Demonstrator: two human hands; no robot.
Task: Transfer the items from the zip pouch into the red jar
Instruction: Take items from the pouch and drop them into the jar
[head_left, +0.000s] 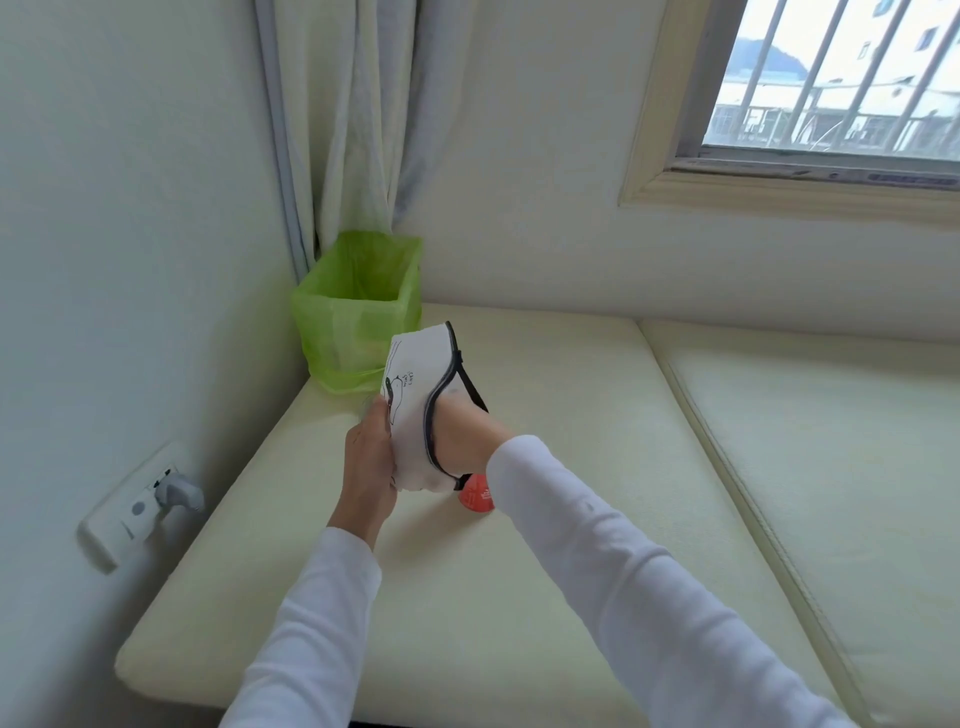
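Left hand (370, 457): our grip is wrapped round the near edge of the pouch (415, 384), holding it up off the cushion (545, 389).
Right hand (457, 431): it is pushed through the open zip mouth, fingers buried inside; we cannot tell whether they are pinching an item or spread loose.
Pouch: white with a black zip, tilted, mouth facing right and slightly down.
Jar (475, 496): red, standing on the cushion just under the pouch and behind our right wrist; mostly hidden, and we think its mouth is up, though the view is poor.
Bin (358, 312): green-lined, in the far corner, well apart from the jar.
Risk: with the mouth tipped down, loose items could slide out past our wrist and miss the jar; our forearm could also knock the light jar over on the soft cushion.
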